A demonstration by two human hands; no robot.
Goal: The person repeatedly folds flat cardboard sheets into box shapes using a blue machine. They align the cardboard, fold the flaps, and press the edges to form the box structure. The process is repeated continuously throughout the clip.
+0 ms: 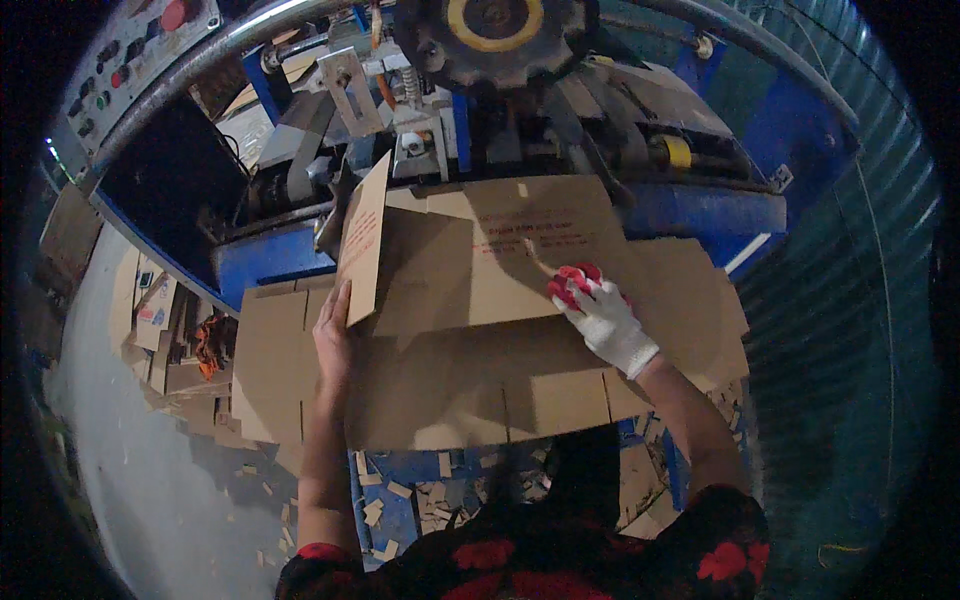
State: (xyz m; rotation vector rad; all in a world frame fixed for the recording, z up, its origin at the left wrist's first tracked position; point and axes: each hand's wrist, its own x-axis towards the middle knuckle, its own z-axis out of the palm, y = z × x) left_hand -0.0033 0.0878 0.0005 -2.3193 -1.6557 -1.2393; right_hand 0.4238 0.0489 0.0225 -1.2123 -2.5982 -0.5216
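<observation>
A printed cardboard sheet point(450, 275) lies in front of the machine, its left panel point(362, 240) folded up on edge. My bare left hand point(335, 325) grips the near edge of that raised panel. My right hand point(600, 318), in a white glove with red on the fingers, rests over the sheet's right part with its fingers curled. A thin tan piece point(540, 262) sticks out past those fingers; what they hold is otherwise hidden. Under the printed sheet, more flat cardboard point(430, 390) with slits along its near edge spreads out to both sides.
Beyond the sheet stands a blue machine point(700, 210) with rollers, belts and a large dark wheel point(495, 40). A control panel point(130, 65) with buttons is at the far left. Cardboard stacks point(160, 340) sit on the left. Cardboard scraps point(375, 510) litter the area below.
</observation>
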